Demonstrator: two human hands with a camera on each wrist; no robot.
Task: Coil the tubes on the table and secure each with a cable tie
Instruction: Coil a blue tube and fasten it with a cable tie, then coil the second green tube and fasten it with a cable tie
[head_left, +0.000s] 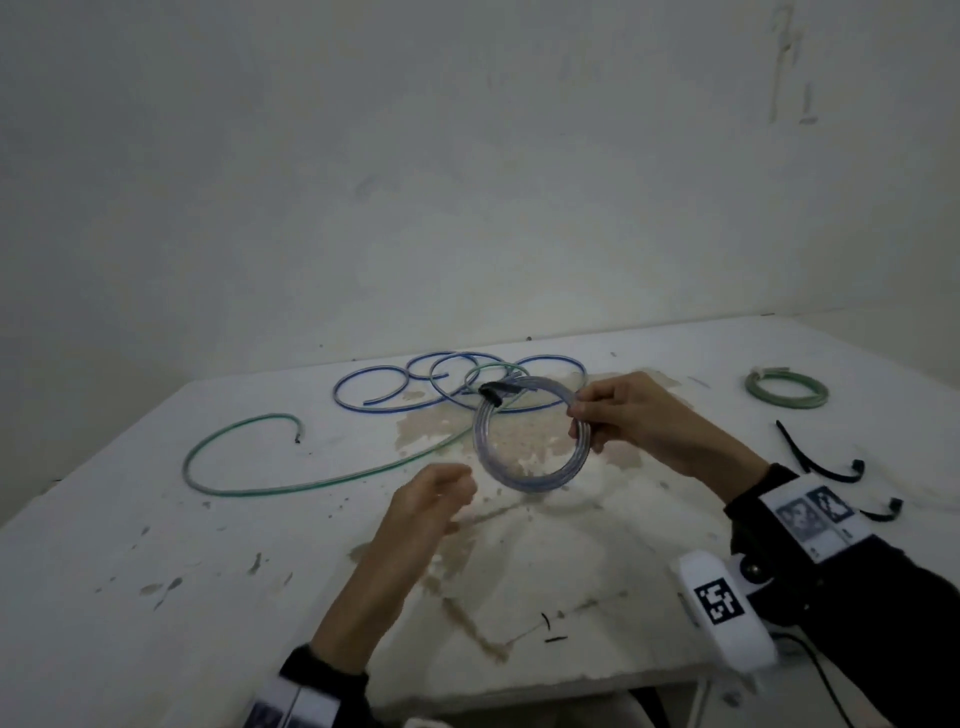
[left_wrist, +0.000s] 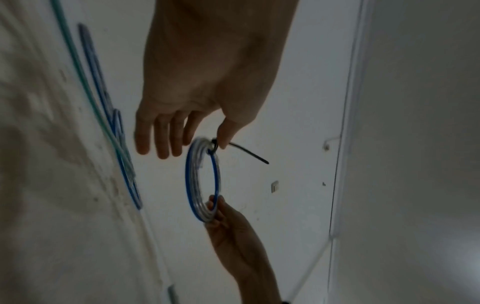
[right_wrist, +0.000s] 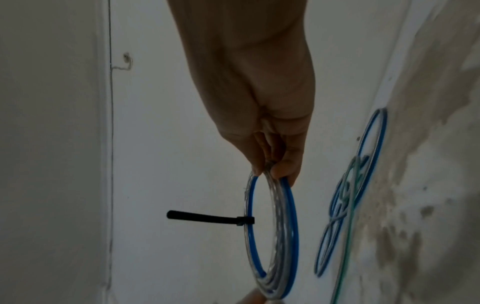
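Observation:
My right hand pinches a coil of clear, blue-striped tube and holds it upright above the table. A black cable tie wraps the coil on the side away from that grip, its tail sticking out. In the right wrist view the fingers pinch the top of the coil, and the tie points left. My left hand hovers just below and left of the coil with relaxed fingers, holding nothing. In the left wrist view its thumb is close to the tie.
Loose blue tube loops and a long green-striped tube lie at the back and left. A tied green coil sits far right, with spare black cable ties nearer. A white marker-tagged device sits at the front right edge.

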